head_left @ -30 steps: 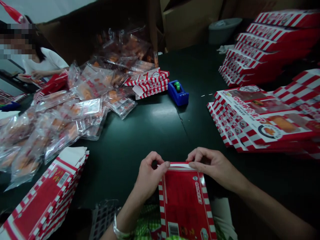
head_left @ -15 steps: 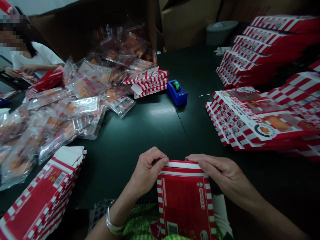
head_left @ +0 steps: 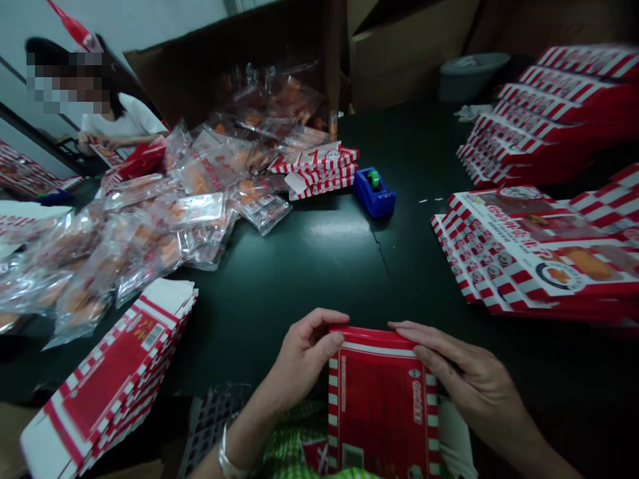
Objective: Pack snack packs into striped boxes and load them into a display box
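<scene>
Currently you are holding the red carton [head_left: 382,406] by its top edge with both hands, close in front of your body, its lower end running out of view over green checked clothing [head_left: 294,439]. Your left hand [head_left: 309,349] is pinching the top left corner between thumb and fingers; your right hand [head_left: 462,369] is gripping the top right corner, thumb in front and the index finger stretching along the edge. Beyond the carton's top, the bare counter [head_left: 299,279] is lying open as far as the blue tape dispenser [head_left: 374,193], giving both hands room forward. On your left, a stack of striped cartons [head_left: 112,379] is bordering that space, with clear food bags [head_left: 200,179] spreading behind it. On your right, a pile of printed boxes [head_left: 539,253] is forming the other border, standing well apart from your right hand. Where a white strip was showing along the carton's top half a second ago, a glossy red flap is now running between your hands, a white band lying just below it. Both hands are keeping their hold on that edge, while the surroundings are sitting further right in view.
</scene>
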Demonstrator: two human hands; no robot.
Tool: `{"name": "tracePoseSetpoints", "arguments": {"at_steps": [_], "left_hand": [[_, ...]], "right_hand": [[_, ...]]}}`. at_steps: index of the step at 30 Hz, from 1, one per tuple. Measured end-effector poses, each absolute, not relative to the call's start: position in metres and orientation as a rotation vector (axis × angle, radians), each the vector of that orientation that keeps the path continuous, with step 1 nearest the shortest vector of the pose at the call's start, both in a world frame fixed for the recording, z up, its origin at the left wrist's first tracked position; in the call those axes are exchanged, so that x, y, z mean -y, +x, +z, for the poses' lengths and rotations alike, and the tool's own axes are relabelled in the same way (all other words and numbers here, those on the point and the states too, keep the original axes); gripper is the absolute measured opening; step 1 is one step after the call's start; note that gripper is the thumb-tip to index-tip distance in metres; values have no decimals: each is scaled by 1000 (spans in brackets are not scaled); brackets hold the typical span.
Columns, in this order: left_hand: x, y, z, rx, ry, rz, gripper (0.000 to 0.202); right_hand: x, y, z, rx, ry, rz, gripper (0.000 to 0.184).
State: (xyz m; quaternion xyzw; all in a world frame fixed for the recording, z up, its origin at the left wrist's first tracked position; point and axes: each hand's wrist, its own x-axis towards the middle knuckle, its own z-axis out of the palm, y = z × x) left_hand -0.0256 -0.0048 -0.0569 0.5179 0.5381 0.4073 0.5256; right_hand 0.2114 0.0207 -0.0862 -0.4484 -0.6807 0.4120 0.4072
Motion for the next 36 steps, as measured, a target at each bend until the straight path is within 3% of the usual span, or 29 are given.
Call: {"name": "tracePoseSetpoints", "arguments": {"at_steps": [6,11,14,18,20,25,36], "left_hand": [[-3,-32,-69,-1493,1238,999,34],[-21,-46,-87,-1469,1089,1060,42],[-28,-48,-96,-1434,1043,1075,47],[-31,-48,-105,-1429,1025,1105,53],[-31,-47,-106,-1416,1017,1101,53],[-32,-50,-106,-1384,1030,1073,53],[-36,-54,-116,-1363,1004,1024,59]], "right_hand": [[-79,193,-82,1455,-1157,1578,34],[-215,167,-70,1175,-1458,963,53],[-277,154,-70,1193,-1566,821,70],[-303,158,-74,1281,-1662,873,38],[-308,165,-72,1284,-1717,960,31],[-327,168,-62,1097,-1807,1185,31],[-271,168,-86,874,-1457,1225,29]]}}
